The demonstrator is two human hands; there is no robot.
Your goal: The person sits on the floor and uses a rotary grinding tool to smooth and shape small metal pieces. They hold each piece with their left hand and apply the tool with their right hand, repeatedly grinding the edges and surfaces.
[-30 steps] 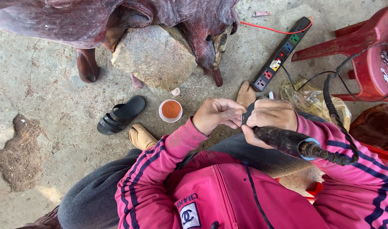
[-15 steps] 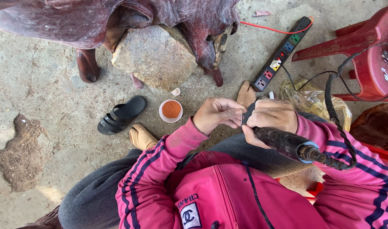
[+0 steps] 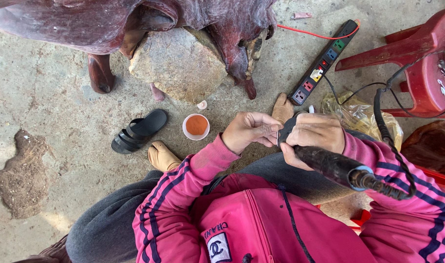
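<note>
two hands meet at frame centre over one black power tool.

right hand (image 3: 314, 132) is wrapped around the black rotary tool (image 3: 335, 166); left hand (image 3: 248, 130) has its fingers pinched together at the tool's tip. one orange-filled cup (image 3: 196, 126), one black sandal (image 3: 138, 131), one power strip (image 3: 323, 62) lie above.

Concrete floor (image 3: 47, 92), red plastic chair (image 3: 422, 53), daylight
</note>
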